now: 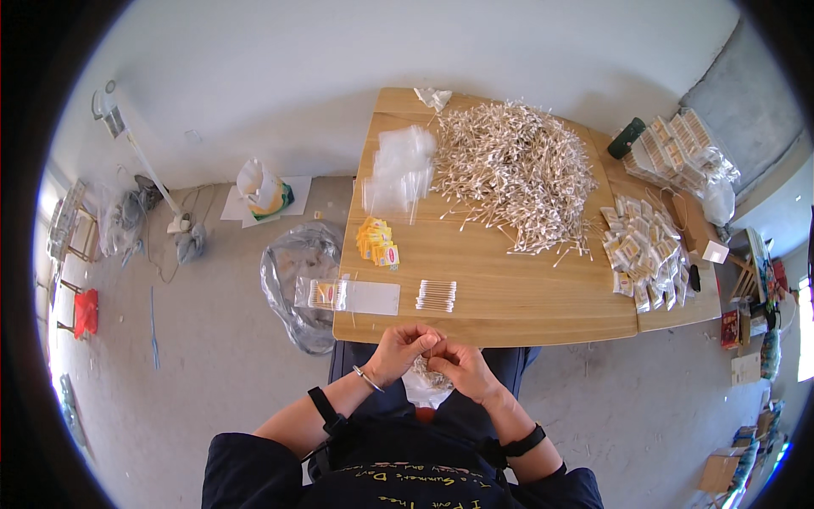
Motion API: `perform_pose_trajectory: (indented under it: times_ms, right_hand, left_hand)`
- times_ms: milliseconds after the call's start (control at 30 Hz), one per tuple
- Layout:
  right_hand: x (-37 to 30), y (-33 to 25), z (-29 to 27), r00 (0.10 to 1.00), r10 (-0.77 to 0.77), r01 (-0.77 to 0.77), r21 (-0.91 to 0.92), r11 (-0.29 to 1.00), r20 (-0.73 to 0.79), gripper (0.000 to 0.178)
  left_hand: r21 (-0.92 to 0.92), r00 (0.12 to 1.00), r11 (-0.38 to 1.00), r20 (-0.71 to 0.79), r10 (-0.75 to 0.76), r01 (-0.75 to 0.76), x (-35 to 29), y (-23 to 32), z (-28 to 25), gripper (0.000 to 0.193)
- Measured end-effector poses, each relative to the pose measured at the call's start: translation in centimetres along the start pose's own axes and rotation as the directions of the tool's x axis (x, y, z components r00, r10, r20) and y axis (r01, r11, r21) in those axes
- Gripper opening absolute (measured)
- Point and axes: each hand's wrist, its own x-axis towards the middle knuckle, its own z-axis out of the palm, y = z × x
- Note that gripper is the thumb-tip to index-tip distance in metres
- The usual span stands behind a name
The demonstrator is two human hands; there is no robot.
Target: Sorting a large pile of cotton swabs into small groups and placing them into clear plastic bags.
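Note:
My left hand (402, 350) and my right hand (465, 368) meet just off the table's front edge, above my lap. Both have their fingers pinched together; whatever they hold is too small to make out. Under them, between my legs, sits a clear bag (428, 392) with cotton swabs in it. On the table, just beyond my hands, a neat row of cotton swabs (437, 295) lies side by side. Left of it rests a white card strip (373, 298), next to a clear packet of swabs (325, 293) with a yellow label, which reaches past the table's left edge.
A big heap of loose cotton swabs (517, 174) covers the table's far middle. Clear plastic sleeves (398, 170) and yellow cards (376, 241) lie left. Filled packets (649, 250) pile up right, before stacked packs (678, 148). A large clear bag (297, 318) stands on the floor.

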Motion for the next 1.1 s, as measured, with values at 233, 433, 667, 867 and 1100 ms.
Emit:
perform_pose_trajectory:
  times_ms: [233,433,667,867,1100]
  right_hand:
    - [0.7,-0.1,-0.2,0.998,-0.005,0.015,0.167,0.986,-0.059,0.005]
    - [1.5,-0.3,-1.3,0.948,-0.074,0.203,0.404,0.892,-0.311,0.008]
    - [1.5,0.1,-1.3,0.920,-0.047,0.234,0.449,0.863,-0.388,0.009]
    - [1.1,0.4,-1.1,0.928,-0.036,0.154,0.293,0.944,-0.370,0.005]
    - [1.0,0.8,-1.3,0.970,-0.011,-0.007,-0.070,0.998,-0.244,0.009]
  left_hand:
    - [-0.107,0.999,0.994,0.030,-0.034,0.037,0.4,-1.3,-0.8,0.027]
    - [-0.182,1.000,0.983,0.007,-0.029,0.030,0.3,-1.5,-0.6,0.026]
    - [-0.038,0.996,0.998,-0.082,0.044,-0.047,0.2,-0.6,0.9,0.020]
    - [0.031,0.982,0.997,-0.175,0.074,-0.069,0.2,-0.7,0.6,0.012]
    - [0.023,0.981,0.996,-0.176,0.087,-0.084,0.1,-1.3,0.0,0.012]
